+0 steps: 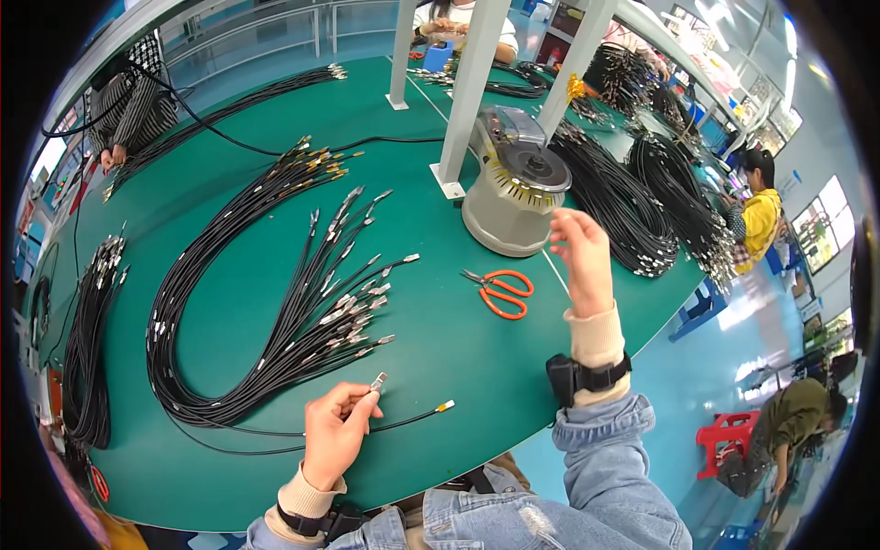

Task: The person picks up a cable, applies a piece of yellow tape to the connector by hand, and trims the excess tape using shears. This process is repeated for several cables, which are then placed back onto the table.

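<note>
Near the table's front edge, my left hand (337,433) pinches a black cable by its silver connector (379,379) between thumb and fingers. Another cable end (445,405), with a yellow band and a pale tip, lies beside it on the green table. My right hand (583,261) is raised at the right side of a rounded grey machine (506,218) with a dark disc on top and yellow strips around its rim. Its fingertips are drawn together; anything between them is too small to make out. Orange-handled snips (504,291) lie left of that hand.
A curved bundle of black cables (174,293) covers the table's left middle, with more bundles (87,357) at the left and beyond the machine (614,202). Grey posts (472,101) rise from the table. Other people work around it; a red stool (724,440) stands on the floor right.
</note>
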A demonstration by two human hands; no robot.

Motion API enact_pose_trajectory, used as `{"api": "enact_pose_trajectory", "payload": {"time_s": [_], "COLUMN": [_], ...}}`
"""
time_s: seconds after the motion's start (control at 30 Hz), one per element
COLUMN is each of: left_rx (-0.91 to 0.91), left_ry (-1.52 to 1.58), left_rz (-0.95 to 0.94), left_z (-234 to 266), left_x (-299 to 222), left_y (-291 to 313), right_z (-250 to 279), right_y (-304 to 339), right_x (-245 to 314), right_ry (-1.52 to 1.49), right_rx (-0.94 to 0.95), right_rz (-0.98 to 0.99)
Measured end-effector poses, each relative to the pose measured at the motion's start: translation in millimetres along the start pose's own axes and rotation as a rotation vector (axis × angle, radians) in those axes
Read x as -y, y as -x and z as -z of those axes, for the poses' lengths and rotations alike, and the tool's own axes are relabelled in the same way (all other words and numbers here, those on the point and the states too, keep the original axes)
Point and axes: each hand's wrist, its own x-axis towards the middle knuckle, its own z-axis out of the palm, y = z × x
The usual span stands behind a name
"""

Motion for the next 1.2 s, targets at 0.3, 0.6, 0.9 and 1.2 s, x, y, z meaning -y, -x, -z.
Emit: {"api": "enact_pose_trajectory", "payload": {"time_s": [0.3,0.6,0.9,1.2], "left_rx": [-0.026,-0.083,-0.138,-0.116], "left_ry": [-0.023,-0.102,-0.169,-0.145], "left_rz": [0.000,-0.149,-0.200,-0.189], "left_z": [-12,15,45,53], "left_x": [-4,21,38,44], "left_y": [-2,-3,4,5], "right_z": [7,-26,-134,-151], "right_y": [-44,-5,191,214], "right_x": [-3,-8,-38,-77], "right_ry": [0.124,-0.162,-0.089,-0.072], "right_rx": [0.021,0.136,0.669,0.644], "right_rz": [-0.094,0.012,-0.303,-0.275]}}
